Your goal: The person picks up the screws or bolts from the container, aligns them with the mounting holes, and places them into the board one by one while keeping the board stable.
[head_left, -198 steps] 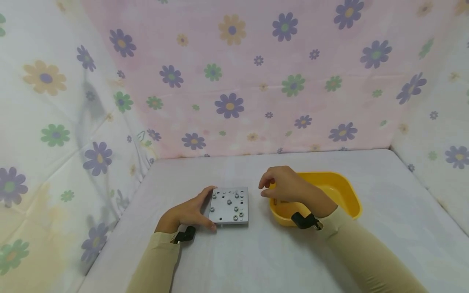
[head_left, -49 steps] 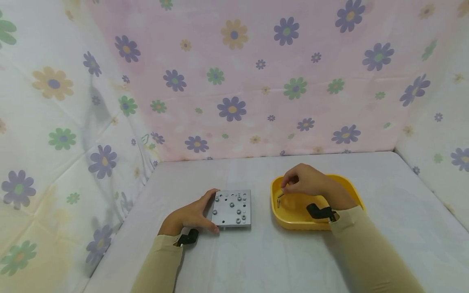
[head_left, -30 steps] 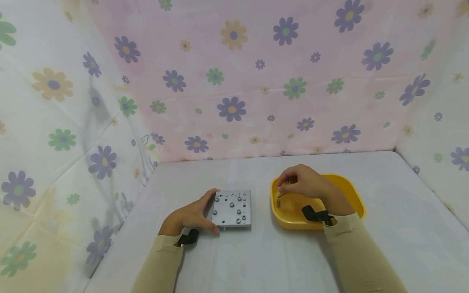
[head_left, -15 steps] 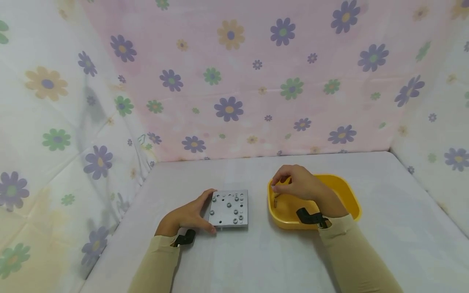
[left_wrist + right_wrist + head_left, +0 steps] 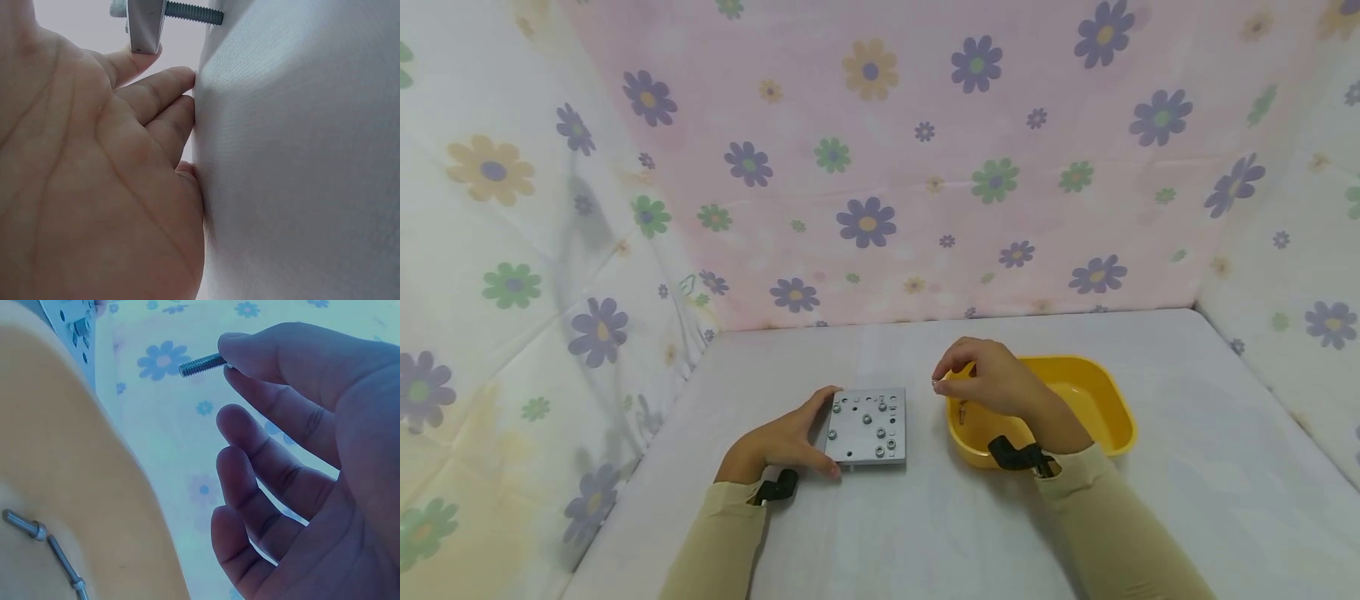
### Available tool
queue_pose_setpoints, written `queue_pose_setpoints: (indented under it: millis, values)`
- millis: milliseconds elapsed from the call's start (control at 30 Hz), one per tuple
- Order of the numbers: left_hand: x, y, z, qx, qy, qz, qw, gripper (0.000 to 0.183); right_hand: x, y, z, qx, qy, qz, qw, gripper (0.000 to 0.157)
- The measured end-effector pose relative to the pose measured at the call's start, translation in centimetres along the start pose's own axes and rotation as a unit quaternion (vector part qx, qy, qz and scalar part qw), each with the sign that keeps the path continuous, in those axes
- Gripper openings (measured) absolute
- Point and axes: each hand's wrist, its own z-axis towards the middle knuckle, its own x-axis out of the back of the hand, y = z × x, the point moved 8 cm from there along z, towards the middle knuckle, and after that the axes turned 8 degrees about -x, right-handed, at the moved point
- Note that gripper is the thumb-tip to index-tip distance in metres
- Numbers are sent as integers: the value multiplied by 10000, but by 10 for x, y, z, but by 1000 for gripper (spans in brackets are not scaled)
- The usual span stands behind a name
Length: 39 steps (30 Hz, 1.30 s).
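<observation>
My left hand (image 5: 786, 437) holds the left side of a silver metal plate (image 5: 857, 435), thumb at the near corner and fingers at the far one. Several socket-head screws (image 5: 867, 419) stand in its holes, beside some bare holes. In the left wrist view, a threaded screw shank (image 5: 194, 12) sticks out from the plate's underside. Just over the left rim of a yellow tray (image 5: 1122, 408), my right hand (image 5: 992, 383) pinches a screw (image 5: 201, 365) between thumb and index finger. Its threaded end points away from the fingertips, which hide the head.
Two loose screws (image 5: 65, 565) lie inside the tray, near its left wall. A white cloth covers the table (image 5: 880, 533), and flowered fabric (image 5: 910, 167) encloses the back and sides. White tabletop separates plate and tray.
My right hand has lifted out of the tray and moved left to its rim, carrying a screw. The left hand and plate have stayed in place.
</observation>
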Motion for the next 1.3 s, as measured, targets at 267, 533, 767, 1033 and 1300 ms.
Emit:
queue_pose_setpoints:
  millis: [267,533,767,1033,1300]
  values:
    - [0,0,0,22,-6,5,10000,136,-9,-7,1,165,-39,-36,9999,5]
    - [-1,-1,1,60,-58,-14,10000,135,-14,-9,1,164,-10,-26,9999,5]
    - [-1,2,1,-16,-52,-12,10000,134,-30,-15,3,269,-75,-387,9989,5]
    - [0,7,-1,-31,-57,-8,10000,134,-44,-24,1,412,-201,-469,9978,9]
    - [0,7,-1,-50,-68,-59,9999,134,-55,-29,2,458,-222,-413,9979,9]
